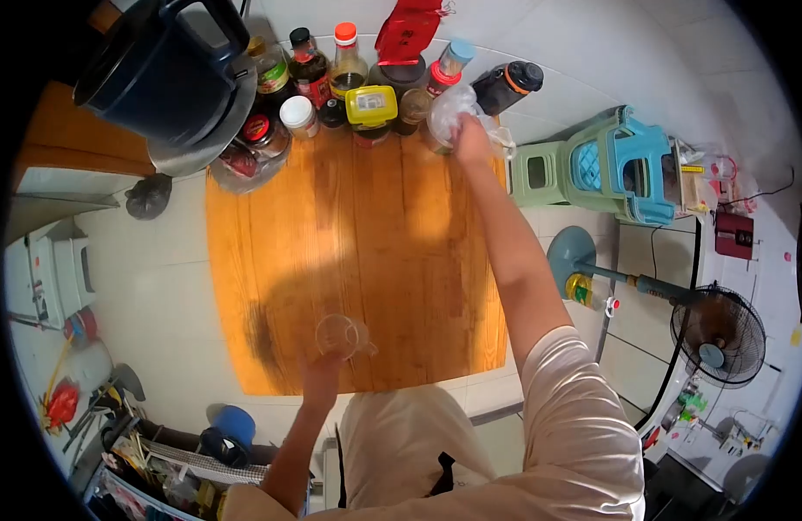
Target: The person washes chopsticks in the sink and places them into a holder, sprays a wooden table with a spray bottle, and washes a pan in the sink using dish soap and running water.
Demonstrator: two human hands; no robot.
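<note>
A clear glass mug (pixel 338 333) is at the near part of the wooden table (pixel 366 234), its handle to the right. My left hand (pixel 323 372) is closed on its near side, slightly blurred. At the far right of the table, my right arm reaches out to a crumpled clear plastic bag (pixel 454 102). My right hand (pixel 471 139) is closed on the bag; its fingertips are partly hidden. What the bag contains or covers I cannot make out. Beside it stand a brown-filled jar (pixel 412 110) and a black bottle with an orange ring (pixel 508 87).
Sauce bottles (pixel 310 69), a yellow-lidded container (pixel 371 106) and a white-lidded jar (pixel 298 116) line the back edge. A large dark appliance (pixel 162 74) stands at the back left. Stacked stools (pixel 622 169) and a fan (pixel 718 337) are to the right.
</note>
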